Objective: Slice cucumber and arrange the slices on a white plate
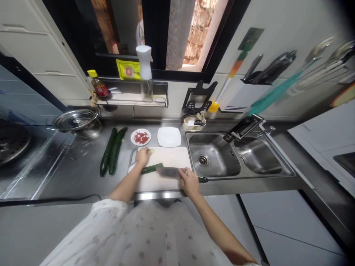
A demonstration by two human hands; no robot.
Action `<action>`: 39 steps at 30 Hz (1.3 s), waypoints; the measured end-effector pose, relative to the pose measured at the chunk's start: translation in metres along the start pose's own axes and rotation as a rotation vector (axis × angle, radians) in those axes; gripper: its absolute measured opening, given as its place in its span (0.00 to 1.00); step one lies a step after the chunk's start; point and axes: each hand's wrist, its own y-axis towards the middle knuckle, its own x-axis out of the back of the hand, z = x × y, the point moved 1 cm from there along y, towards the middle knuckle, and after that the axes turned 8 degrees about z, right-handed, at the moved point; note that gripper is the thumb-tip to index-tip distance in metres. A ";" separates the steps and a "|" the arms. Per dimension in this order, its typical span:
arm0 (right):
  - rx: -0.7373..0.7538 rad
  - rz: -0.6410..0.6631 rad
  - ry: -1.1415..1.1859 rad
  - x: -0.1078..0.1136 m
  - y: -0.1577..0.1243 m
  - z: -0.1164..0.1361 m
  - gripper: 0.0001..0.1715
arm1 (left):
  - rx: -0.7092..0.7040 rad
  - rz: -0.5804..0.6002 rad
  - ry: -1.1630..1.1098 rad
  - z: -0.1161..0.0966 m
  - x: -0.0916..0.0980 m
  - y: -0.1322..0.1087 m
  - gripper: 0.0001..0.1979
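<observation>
A white cutting board (pixel 172 157) lies on the steel counter in front of me. On it rests a green cucumber piece (pixel 152 168). My right hand (pixel 189 181) is closed round the handle of a cleaver (pixel 168 171), whose blade lies over the cucumber's right end. My left hand (pixel 143 156) is curled on the board above the cucumber's left end, holding a small pale green cucumber end (pixel 151 151) at its fingertips.
Two whole cucumbers (pixel 112 155) lie left of the board. Behind it stand a small plate of red chopped bits (pixel 141 137) and a bare white plate (pixel 169 136). A double sink (pixel 235 157) is at the right, a lidded pot (pixel 79 122) at the left.
</observation>
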 end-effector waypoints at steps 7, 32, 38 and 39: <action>-0.016 0.005 0.047 0.003 -0.002 0.003 0.28 | 0.035 -0.018 0.003 -0.002 0.001 -0.002 0.13; -0.163 0.266 0.343 0.008 0.045 0.051 0.18 | -0.544 0.039 -0.046 -0.017 -0.019 -0.087 0.13; -0.161 0.309 0.295 0.002 0.049 0.057 0.18 | -0.495 0.103 0.020 -0.016 -0.022 -0.087 0.14; -0.160 0.314 0.292 0.001 0.049 0.058 0.18 | -0.495 0.105 0.024 -0.016 -0.022 -0.087 0.14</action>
